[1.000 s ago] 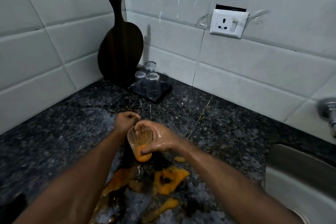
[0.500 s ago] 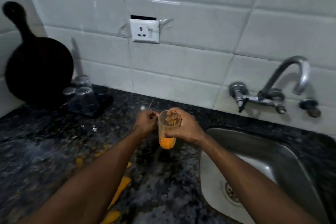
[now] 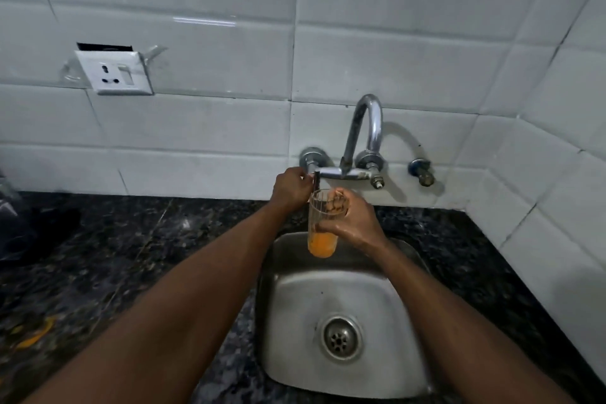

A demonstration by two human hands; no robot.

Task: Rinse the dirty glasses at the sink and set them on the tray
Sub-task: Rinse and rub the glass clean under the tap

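Setting: small kitchen of household type, wash-up corner.
- Stainless-steel sink point(image 3: 295, 305), single bowl with a round strainer drain point(image 3: 341, 336), set into a speckled black granite countertop point(image 3: 131, 239).
- Behind sink: wall-mounted chrome mixer tap point(image 3: 369, 128) with swan-neck spout, on a glossy white tiled wall point(image 3: 410, 69).
- Up and left of sink: white plug socket point(image 3: 114, 74) with switch.
- Far left of sink: orange spill point(image 3: 36, 333) on the counter.

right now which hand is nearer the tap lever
Left. The left hand is at the tap lever, seemingly pinching it; the right hand is just below and right of it, gripping the glass over the sink.
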